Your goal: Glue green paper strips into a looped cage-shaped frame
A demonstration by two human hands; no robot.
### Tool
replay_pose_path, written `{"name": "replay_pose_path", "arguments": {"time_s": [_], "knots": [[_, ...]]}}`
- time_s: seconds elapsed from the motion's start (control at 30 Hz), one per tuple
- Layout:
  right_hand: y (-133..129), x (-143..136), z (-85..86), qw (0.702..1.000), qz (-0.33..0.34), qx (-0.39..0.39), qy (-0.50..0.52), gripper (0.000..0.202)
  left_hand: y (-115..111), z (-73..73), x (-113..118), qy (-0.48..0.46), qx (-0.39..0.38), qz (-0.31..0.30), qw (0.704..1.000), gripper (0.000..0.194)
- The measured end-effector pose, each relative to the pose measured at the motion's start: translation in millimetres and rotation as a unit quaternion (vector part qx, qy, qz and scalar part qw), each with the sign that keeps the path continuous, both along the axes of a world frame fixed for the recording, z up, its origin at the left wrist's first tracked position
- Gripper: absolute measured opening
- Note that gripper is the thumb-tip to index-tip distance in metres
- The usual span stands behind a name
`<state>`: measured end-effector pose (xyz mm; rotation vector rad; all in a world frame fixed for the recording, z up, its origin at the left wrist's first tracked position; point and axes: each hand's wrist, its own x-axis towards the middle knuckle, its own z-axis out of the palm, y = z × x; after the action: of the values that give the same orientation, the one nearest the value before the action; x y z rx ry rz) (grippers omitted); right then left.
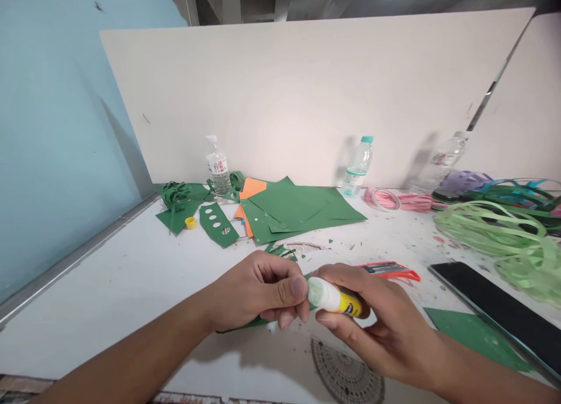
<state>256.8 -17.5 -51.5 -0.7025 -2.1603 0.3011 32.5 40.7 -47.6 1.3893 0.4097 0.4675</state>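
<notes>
White tabletop (131,275), scuffed and flecked with paper scraps, runs up to a pale upright board (307,94); a light blue wall (52,129) closes the left side. We note a stack of green paper sheets (302,211) with an orange sheet (253,187) showing under its left edge, and a green strip with punched oval holes (218,223) beside a small yellow cap (190,222). Coils of pale green paper strips (499,234) and pink strips (394,200) lie to the right, near a dark phone (504,310) and a red-handled cutter (390,269).

Containers: three clear plastic bottles stand along the board. The left bottle (217,165) has a white cap, the middle bottle (357,165) a teal cap, and the right bottle (440,161) leans. We cannot tell how much any of them holds.

In front of us, low in the frame, our right hand (377,328) is closed around a glue stick (333,297), gripping its yellow body between thumb and fingers. The stick lies nearly level, long axis left to right, white end pointing left toward our left hand (258,290). The left hand is curled shut, pinching a green paper piece (258,322) that trails out beneath it just above the tabletop. The white end meets the left thumb and fingertips, and the two hands touch there. A round mesh disc (346,375) lies on the tabletop just under the right hand.
</notes>
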Motion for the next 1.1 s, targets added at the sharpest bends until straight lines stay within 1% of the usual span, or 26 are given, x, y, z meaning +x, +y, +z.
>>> {"name": "replay_pose_path", "arguments": {"time_s": [0.17, 0.27, 0.5, 0.7, 0.77, 0.83, 0.93, 1.0, 1.1], "knots": [[0.1, -0.2, -4.8, 0.999, -0.030, -0.015, 0.015, 0.028, 1.7, -1.2, -2.4, 0.010, 0.025, 0.016, 1.000, 0.046], [0.2, 0.3, -7.8, 0.999, -0.038, -0.029, 0.016, 0.030, 1.9, -2.3, -2.3, 0.018, 0.027, 0.026, 0.999, 0.049], [2.2, 0.1, -6.5, 0.999, -0.025, -0.028, 0.012, 0.030, 0.5, -5.3, 0.4, -0.008, 0.002, 0.040, 0.999, 0.051], [0.6, -0.2, -9.3, 0.998, -0.043, -0.031, 0.020, 0.030, 0.6, -1.3, 0.1, 0.015, 0.011, 0.033, 0.999, 0.050], [1.9, 1.0, -12.0, 0.997, -0.061, -0.038, 0.040, 0.029, -0.1, 1.0, 1.4, 0.008, 0.013, 0.038, 0.999, 0.052], [5.8, 3.4, -14.3, 0.992, -0.088, -0.052, 0.080, 0.024, -0.8, 3.2, 3.2, -0.001, 0.018, 0.045, 0.999, 0.054], [16.3, 8.4, -15.5, 0.974, -0.122, -0.099, 0.161, 0.017, -1.1, 5.7, 5.2, -0.012, 0.026, 0.046, 0.999, 0.054], [25.3, 12.1, -15.3, 0.963, -0.135, -0.126, 0.197, 0.018, -1.1, 7.4, 5.5, -0.018, 0.033, 0.040, 0.999, 0.054], [39.9, 19.0, -16.3, 0.956, -0.168, -0.136, 0.199, 0.027, -4.1, 12.7, 5.2, -0.013, 0.049, 0.048, 0.998, 0.053]]}}
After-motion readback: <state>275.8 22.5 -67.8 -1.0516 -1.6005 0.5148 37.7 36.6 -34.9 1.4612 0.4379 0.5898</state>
